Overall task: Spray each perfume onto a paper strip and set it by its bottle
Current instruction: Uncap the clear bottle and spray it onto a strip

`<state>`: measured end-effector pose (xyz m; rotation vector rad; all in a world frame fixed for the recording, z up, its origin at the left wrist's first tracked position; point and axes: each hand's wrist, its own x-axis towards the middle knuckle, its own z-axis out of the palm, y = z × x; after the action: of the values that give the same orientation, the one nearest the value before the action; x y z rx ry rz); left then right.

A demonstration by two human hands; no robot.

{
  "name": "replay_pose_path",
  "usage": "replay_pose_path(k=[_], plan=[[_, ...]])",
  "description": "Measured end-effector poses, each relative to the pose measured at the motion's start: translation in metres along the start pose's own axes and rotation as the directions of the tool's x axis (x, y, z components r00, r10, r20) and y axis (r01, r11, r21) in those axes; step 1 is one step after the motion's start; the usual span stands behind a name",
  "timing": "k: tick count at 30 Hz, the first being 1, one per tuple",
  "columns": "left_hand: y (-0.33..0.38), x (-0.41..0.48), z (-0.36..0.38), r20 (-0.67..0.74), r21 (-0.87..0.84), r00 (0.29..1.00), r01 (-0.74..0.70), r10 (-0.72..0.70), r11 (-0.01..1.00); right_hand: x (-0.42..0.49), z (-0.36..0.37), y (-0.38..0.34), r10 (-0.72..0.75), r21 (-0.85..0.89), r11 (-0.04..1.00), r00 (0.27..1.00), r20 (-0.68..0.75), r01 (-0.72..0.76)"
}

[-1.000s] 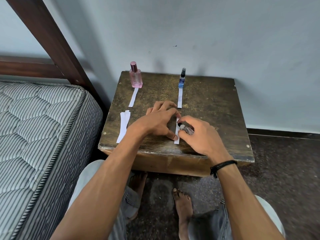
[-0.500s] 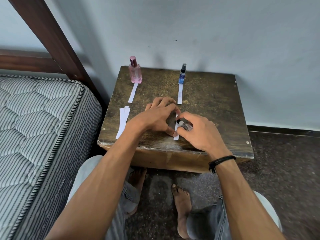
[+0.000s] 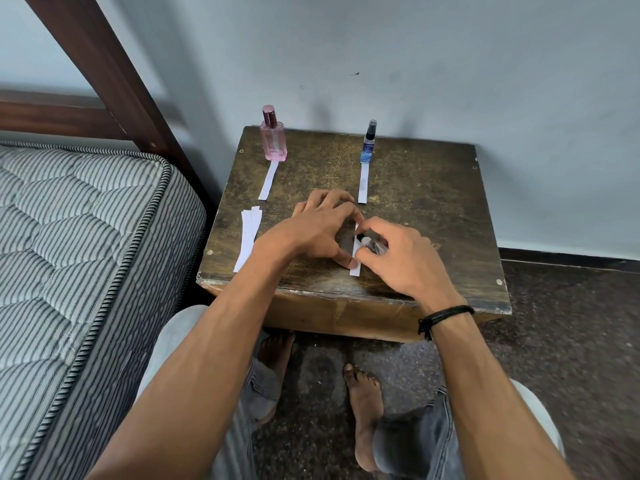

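Head view: at the table's front the right hand grips a clear spray bottle over a paper strip pressed flat by the left hand, while farther back a pink bottle and a blue bottle stand at the far ends of two laid strips.

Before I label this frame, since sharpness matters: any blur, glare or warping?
Head view: soft, even light, no glare; faint shadows on the wall behind the pink bottle and blue bottle; wide-angle bending at the edges; the table sharp, the knee at bottom right smeared.
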<state>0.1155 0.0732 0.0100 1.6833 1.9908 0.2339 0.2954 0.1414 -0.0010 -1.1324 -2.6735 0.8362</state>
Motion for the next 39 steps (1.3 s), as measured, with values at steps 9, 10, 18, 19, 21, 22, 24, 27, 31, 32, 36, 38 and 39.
replay_pose_path(k=[9,10,18,19,21,22,24,27,31,32,36,38,39], plan=[[0.001,0.001,0.0,0.003,0.016,1.0,0.003,-0.003,1.0,0.002,0.0,-0.002,-0.003,0.021,1.0,1.0,0.006,0.003],[0.001,0.001,0.0,0.003,0.016,1.0,0.002,-0.002,1.0,0.002,0.0,-0.002,-0.006,0.023,1.0,1.0,0.006,0.005],[0.0,0.001,0.001,0.006,0.011,1.0,-0.001,0.001,1.0,0.002,0.0,-0.003,0.007,0.011,1.0,1.0,0.003,-0.007],[0.0,0.001,0.001,0.004,0.008,1.0,-0.001,0.001,1.0,0.002,-0.001,-0.002,0.013,0.017,1.0,1.0,0.012,-0.014],[-0.001,0.001,0.0,0.005,0.003,1.0,0.0,0.0,1.0,0.001,-0.005,0.0,0.032,0.044,0.998,0.999,0.041,-0.034],[-0.001,0.001,0.0,0.009,0.002,1.0,0.001,-0.001,1.0,0.001,-0.007,0.002,0.039,0.06,0.997,0.998,0.054,-0.043],[-0.002,0.001,0.0,0.018,0.0,1.0,0.002,-0.002,1.0,0.0,-0.01,0.006,0.047,0.084,0.995,0.997,0.068,-0.053],[-0.002,0.0,-0.001,0.019,-0.007,1.0,-0.001,0.001,1.0,-0.003,-0.013,0.012,0.049,0.119,0.991,0.995,0.086,-0.059],[-0.003,0.0,0.0,0.019,-0.004,1.0,-0.004,0.004,1.0,-0.006,-0.014,0.012,0.017,0.129,0.991,0.993,0.119,-0.033],[-0.003,0.0,0.0,0.019,-0.004,1.0,-0.004,0.004,1.0,-0.007,-0.013,0.01,0.005,0.121,0.992,0.992,0.126,-0.02],[-0.004,0.001,0.001,0.014,-0.011,1.0,-0.006,0.006,1.0,-0.008,-0.01,0.006,-0.03,0.051,0.998,0.993,0.115,0.024],[-0.004,0.001,0.001,0.015,-0.012,1.0,-0.007,0.007,1.0,-0.008,-0.009,0.005,-0.045,0.044,0.998,0.994,0.103,0.04],[-0.003,0.001,0.001,0.015,-0.011,1.0,-0.007,0.007,1.0,-0.008,-0.008,0.005,-0.054,0.035,0.998,0.994,0.098,0.051]])
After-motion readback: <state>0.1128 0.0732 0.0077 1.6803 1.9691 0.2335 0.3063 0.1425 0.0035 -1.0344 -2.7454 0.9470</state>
